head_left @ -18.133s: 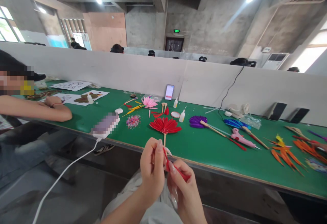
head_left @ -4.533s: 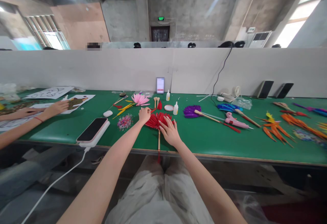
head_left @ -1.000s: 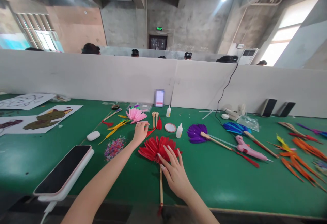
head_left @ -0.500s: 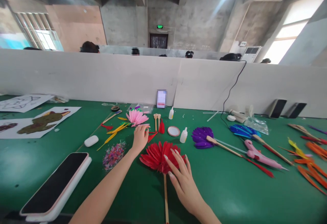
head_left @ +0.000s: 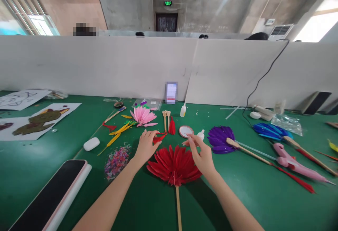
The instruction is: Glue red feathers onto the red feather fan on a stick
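A red feather fan [head_left: 174,164] lies in front of me, its thin wooden handle [head_left: 178,206] pointing toward me. My left hand [head_left: 148,146] is over the table at the fan's upper left, fingers bent and apart beside a red tassel [head_left: 160,138]; whether it touches the tassel is unclear. Above the fan's right edge is my right hand [head_left: 203,153], thumb and fingers apart, with no held thing visible. Its fingertips overlap the near rim of a small white dish [head_left: 186,131]. Behind that hand, a white glue bottle [head_left: 201,134] is partly hidden.
A pink feather flower [head_left: 143,115] and a second glue bottle [head_left: 183,110] stand farther back. At right lie a purple feather fan [head_left: 221,139], a blue one [head_left: 271,131] and a pink glue gun [head_left: 295,166]. Colourful bits [head_left: 117,161] and a phone [head_left: 50,196] are at left.
My right hand has lifted off the red fan's feathers and moved up toward the dish and glue bottle. My left hand has shifted slightly beside the tassel. The view has tilted down.
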The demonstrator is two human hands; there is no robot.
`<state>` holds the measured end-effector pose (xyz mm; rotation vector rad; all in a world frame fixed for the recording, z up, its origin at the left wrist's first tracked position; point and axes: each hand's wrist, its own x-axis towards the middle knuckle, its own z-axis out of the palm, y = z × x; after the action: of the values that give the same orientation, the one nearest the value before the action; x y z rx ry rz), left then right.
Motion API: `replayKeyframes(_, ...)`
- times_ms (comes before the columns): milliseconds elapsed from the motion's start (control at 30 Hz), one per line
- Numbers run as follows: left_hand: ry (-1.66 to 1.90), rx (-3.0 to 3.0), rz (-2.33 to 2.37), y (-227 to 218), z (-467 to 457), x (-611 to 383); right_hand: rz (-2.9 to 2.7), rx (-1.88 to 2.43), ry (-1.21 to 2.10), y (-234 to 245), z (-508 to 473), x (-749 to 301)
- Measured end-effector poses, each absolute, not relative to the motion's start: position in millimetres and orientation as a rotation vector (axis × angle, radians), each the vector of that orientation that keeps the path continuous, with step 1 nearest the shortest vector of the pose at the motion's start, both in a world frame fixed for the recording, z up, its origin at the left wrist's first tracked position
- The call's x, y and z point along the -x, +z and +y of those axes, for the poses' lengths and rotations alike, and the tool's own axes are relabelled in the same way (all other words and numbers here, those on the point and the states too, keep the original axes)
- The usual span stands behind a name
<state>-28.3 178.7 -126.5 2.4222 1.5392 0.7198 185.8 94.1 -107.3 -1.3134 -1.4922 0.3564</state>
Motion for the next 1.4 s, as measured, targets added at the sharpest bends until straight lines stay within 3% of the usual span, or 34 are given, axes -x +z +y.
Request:
replayKeyframes(333,0.923,-2.378,1.436,-121,192,17,-1.483,1.299,0.204,-116,81,-191)
replayKeyframes(500,0.560,-2.570,1.454,-106,222,-33,-1.524,1.263,0.170,-118,83,-191)
replayKeyframes(733,0.406,-2.518,1.547,-111,252,-74,-1.544,1.237,0.187,-115,82,-189)
replayKeyframes(1067,0.661,-2.285,1.497,-95,229,-51,-1.524,1.249,0.194,-109,81,-187)
replayKeyframes(1267,1.022,-1.819,1.118,-53,158,-29,-1.327,1.261,0.539,-98,79,-188)
replayKeyframes(1400,0.901,-1.853,0.877,-44,125,-24,-1.133,1.079,1.062,-88,77,-185)
